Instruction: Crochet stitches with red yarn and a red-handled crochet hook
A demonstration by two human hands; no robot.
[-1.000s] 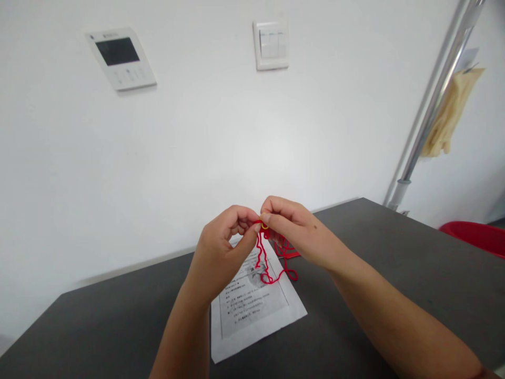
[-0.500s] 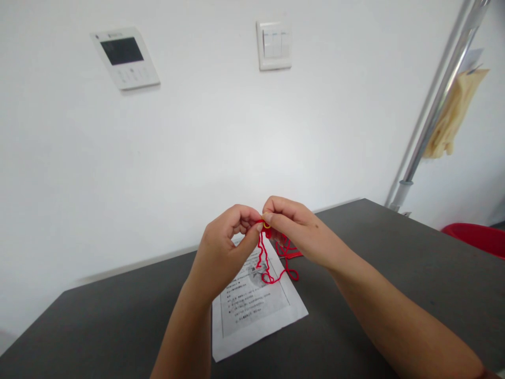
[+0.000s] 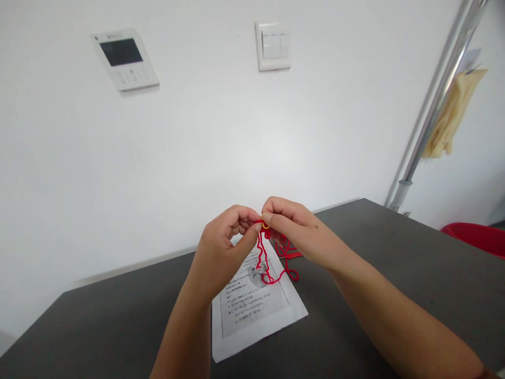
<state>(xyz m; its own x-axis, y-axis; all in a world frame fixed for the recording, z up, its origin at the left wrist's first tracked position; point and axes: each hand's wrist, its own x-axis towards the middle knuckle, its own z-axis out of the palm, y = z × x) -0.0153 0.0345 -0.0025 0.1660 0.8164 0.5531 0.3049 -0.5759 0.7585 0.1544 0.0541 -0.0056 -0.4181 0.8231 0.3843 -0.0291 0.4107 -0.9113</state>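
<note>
My left hand (image 3: 219,245) is closed, thumb and forefinger pinching red yarn (image 3: 260,250). Against its fingertips, my right hand (image 3: 294,226) is closed too, pinching at a small yellow ring (image 3: 265,226) with red yarn about it. Exactly how the yarn runs through or round the ring is hidden by the fingers. Two strands hang down from the pinch and curl into loops over a printed sheet of paper (image 3: 252,337). More red yarn lies tangled behind my right hand, partly covered, beside a flat red piece (image 3: 294,255).
The sheet rests on a dark grey table (image 3: 130,316) pushed against a white wall. On the wall are an intercom panel (image 3: 126,60) and a light switch (image 3: 273,46). At right stand a metal pole (image 3: 434,105), hanging yellowish gloves (image 3: 455,116) and a red chair (image 3: 475,238).
Both hands keep the same pinch and have barely moved. The view has shifted very slightly.
</note>
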